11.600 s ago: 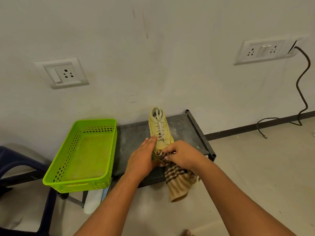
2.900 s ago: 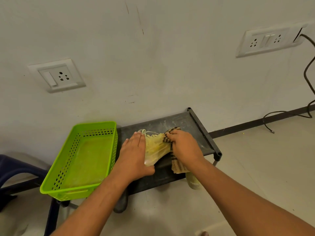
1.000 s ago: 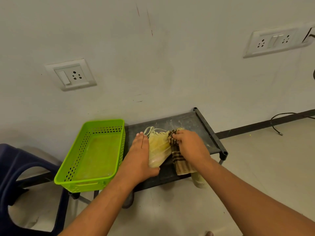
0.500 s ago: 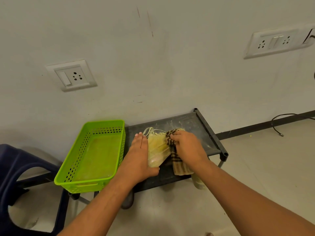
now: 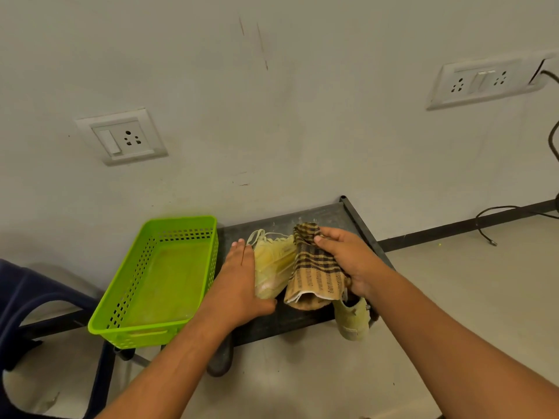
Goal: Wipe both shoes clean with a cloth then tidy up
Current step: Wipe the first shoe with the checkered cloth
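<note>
shoe (image 5: 273,264), pale yellow, on its side on black shelf (image 5: 326,214), laces toward the wall, pinned under left hand (image 5: 239,279). left hand flat and wide, fingers straight and pressed together along the shoe's left edge, thumb out along its near end; grips nothing, just presses down. right hand (image 5: 348,261) closed round cloth (image 5: 314,272), thumb on top near the far end, other fingers curled underneath. cloth brown-and-tan checked, folded over, draped across the right part of the shoe and touching it, near end loose with a white hem showing.

second shoe (image 5: 352,323), same pale colour, just below the right wrist by the shelf's front right corner, partly hidden by wrist and cloth; cannot tell what it rests on. dark rounded object (image 5: 219,361) under the shelf's front edge, too dim to identify.

bright green basket (image 5: 151,332) with perforated walls just left of the shelf, right wall just beside the left hand. blue chair (image 5: 18,294) at far left, partly behind the basket. white wall behind everything: single socket plate (image 5: 121,137) above the basket, wider socket plate (image 5: 481,81) at upper right, black cable (image 5: 508,207) trailing onto the pale floor (image 5: 453,282).
</note>
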